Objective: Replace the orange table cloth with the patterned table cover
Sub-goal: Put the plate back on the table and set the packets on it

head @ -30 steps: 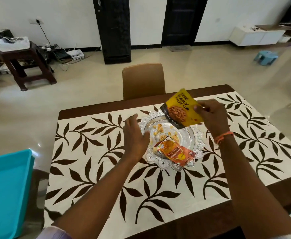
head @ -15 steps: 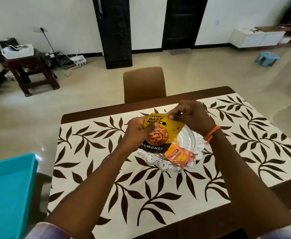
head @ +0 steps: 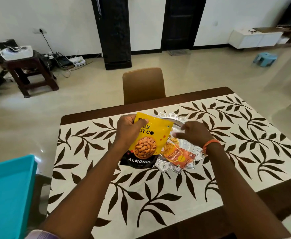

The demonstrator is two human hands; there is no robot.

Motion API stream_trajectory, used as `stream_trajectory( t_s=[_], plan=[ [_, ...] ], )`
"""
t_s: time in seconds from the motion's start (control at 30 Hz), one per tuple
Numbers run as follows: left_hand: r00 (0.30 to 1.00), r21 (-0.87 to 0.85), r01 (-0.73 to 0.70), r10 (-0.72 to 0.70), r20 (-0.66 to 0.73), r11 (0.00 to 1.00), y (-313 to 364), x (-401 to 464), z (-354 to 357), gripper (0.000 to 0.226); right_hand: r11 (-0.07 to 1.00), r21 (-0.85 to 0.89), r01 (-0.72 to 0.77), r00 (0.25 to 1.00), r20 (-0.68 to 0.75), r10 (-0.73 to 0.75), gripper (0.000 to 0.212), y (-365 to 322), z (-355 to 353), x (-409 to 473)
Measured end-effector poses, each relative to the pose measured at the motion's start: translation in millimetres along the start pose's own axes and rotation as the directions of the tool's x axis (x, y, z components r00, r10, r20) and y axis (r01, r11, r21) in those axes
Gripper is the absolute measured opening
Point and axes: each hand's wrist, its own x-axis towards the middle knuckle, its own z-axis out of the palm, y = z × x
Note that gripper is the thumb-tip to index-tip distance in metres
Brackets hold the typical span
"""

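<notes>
The patterned table cover (head: 158, 195), cream with dark brown leaves, lies spread over the brown table (head: 279, 200). My left hand (head: 129, 131) grips the top left corner of a yellow and black almond packet (head: 149, 142), held upright over the cover. My right hand (head: 193, 133) hovers just right of the packet with fingers loosely spread, holding nothing. Under it stands a silver decorative plate (head: 175, 167) with an orange snack packet (head: 177, 155) and loose snacks in it. No orange table cloth is in view.
A brown chair (head: 143, 85) is pushed in at the table's far side. A turquoise tray (head: 6, 192) sits at the left edge of view. Across the floor stand a dark wooden stool (head: 29, 71), cables, a blue stool (head: 265, 59) and a white cabinet (head: 255, 38).
A second ago my right hand held the packet above the plate. Both hands then met on it; now my left hand holds it alone and my right hand has let go.
</notes>
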Motion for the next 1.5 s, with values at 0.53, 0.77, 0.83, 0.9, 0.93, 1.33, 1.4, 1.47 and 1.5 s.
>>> stream_trajectory(
  t_s=[0.53, 0.77, 0.83, 0.9, 0.93, 1.33, 1.4, 1.47, 1.5],
  plan=[
    [0.998, 0.195, 0.05, -0.039, -0.058, 0.979, -14.6, -15.7, -4.0, 0.019, 0.939, 0.084, -0.334, 0.942, 0.012, 0.334, 0.015, 39.8, 42.1, -22.9],
    [0.993, 0.259, 0.026, 0.006, -0.122, 0.966, -8.9, -9.7, -13.9, 0.028, 0.958, 0.285, 0.006, 0.994, -0.107, 0.025, 0.01, 4.8, 0.7, -22.1],
    [0.987, 0.274, 0.014, 0.031, -0.16, 0.962, -3.6, -9.6, -14.6, 0.027, 0.945, 0.301, 0.126, 0.983, -0.164, -0.079, 0.011, -13.2, -11.6, -21.6],
    [0.984, 0.257, 0.003, 0.043, -0.173, 0.966, -1.5, -7.7, -15.8, 0.024, 0.918, 0.32, 0.235, 0.969, -0.145, -0.198, 0.011, -29.7, -21.4, -19.3],
    [0.986, 0.247, 0.002, 0.039, -0.16, 0.969, -0.8, -6.1, -16.5, 0.022, 0.903, 0.32, 0.287, 0.958, -0.119, -0.263, 0.01, -39.3, -26.1, -18.9],
    [0.979, 0.0, 0.049, -0.048, 0.199, 0.999, 18.6, -10.7, -30.8, 0.021, 0.735, 0.456, 0.502, 0.864, -0.312, -0.396, 0.018, -118.0, -3.2, 20.0],
    [0.988, 0.017, 0.036, -0.038, 0.152, 0.999, 12.9, -8.7, -34.3, 0.025, 0.728, 0.451, 0.517, 0.854, -0.331, -0.401, 0.02, -121.9, 3.8, 22.3],
    [0.998, 0.099, 0.023, -0.028, 0.053, 0.995, 5.2, -4.5, -39.1, 0.026, 0.746, 0.41, 0.525, 0.846, -0.351, -0.402, 0.023, -113.7, 10.5, 25.0],
    [0.999, 0.128, 0.036, -0.036, 0.001, 0.991, 0.9, -2.7, -42.5, 0.026, 0.766, 0.394, 0.508, 0.852, -0.362, -0.378, 0.023, -103.8, 13.2, 27.0]
  ],
)
